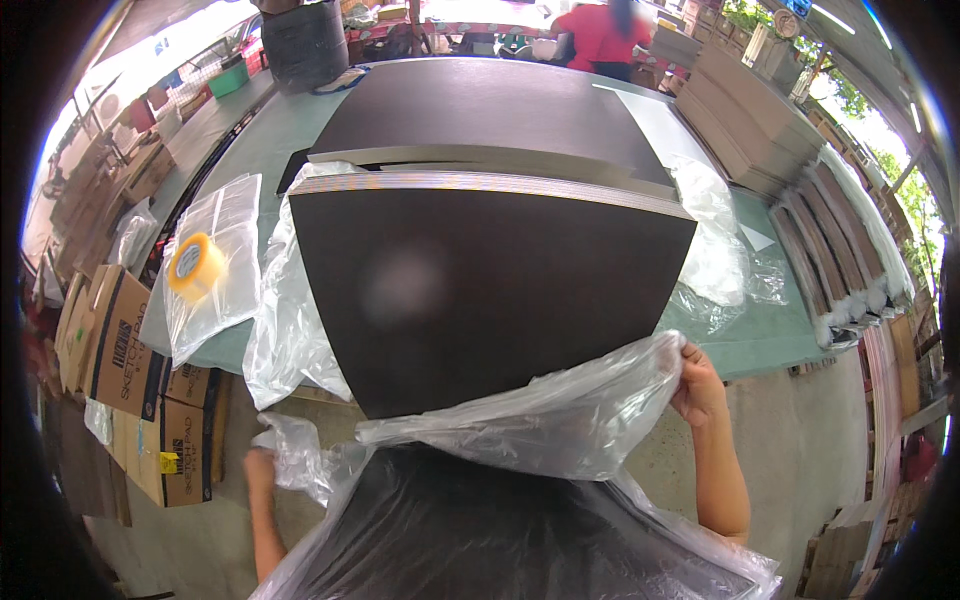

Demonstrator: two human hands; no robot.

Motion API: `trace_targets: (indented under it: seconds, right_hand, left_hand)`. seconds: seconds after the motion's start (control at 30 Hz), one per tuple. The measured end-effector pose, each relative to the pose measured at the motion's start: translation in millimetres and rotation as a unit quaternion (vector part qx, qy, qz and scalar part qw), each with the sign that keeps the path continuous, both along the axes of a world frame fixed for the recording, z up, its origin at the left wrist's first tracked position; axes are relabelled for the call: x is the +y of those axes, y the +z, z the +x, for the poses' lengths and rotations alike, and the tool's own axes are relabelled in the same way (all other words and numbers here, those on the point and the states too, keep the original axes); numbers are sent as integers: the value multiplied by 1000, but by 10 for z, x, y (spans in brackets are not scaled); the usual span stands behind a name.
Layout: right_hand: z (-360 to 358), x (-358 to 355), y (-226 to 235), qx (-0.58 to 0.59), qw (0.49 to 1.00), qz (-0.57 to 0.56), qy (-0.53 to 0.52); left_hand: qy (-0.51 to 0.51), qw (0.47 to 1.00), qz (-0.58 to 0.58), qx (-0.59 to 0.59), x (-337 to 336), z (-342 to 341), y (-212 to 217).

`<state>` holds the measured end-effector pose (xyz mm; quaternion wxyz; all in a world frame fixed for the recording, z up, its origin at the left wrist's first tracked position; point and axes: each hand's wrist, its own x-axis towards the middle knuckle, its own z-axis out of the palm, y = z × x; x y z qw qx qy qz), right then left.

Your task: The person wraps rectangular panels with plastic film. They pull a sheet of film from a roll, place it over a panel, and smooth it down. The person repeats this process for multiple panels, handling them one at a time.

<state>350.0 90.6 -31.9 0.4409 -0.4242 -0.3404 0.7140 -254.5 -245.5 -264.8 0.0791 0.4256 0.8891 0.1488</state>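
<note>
A thick stack of large black sheets (490,290) with pale edges leans toward me over the near table edge. Clear plastic (570,410), like a big bag or film, crosses its lower edge and spreads down in front of me. Something dark shows through the lower plastic; I cannot tell what it is. My right hand (697,385) pinches the plastic's upper edge at the stack's right corner. Lower on the left, my left hand (260,468) is closed on a bunched part of the plastic, its fingers partly hidden.
Behind stands another black stack (480,110) on the green table (780,330). Yellow tape (196,265) lies on flat plastic bags (185,330) at left. Cardboard boxes (125,340) flank the table's left; board stacks (750,115) stand right. A person in red (605,38) is beyond.
</note>
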Motion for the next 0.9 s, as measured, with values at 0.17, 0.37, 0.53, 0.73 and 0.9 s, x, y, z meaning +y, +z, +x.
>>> trace_targets:
  seconds: [0.17, 0.37, 0.53, 0.73, 0.9]
  right_hand:
    - [-421, -166, -137, -119, 955, 31, 269]
    - [-1384, -446, 215, 45, 925, 40, 375]
    - [-1459, -601, 129, 40, 939, 70, 334]
    - [-1224, -416, 114, 40, 955, 79, 284]
    - [-1261, -391, 269, 132, 966, 88, 202]
  left_hand:
    - [85, 909, 374, 162, 1174, 832, 1820]
    - [-340, 822, 344, -300, 2011, 2499, 2685]
    - [-465, 810, 37, -355, 2217, 2993, 2762]
    - [-421, 811, 51, -403, 2227, 2749, 2713]
    - [-453, 796, -16, -402, 2303, 2680, 2402]
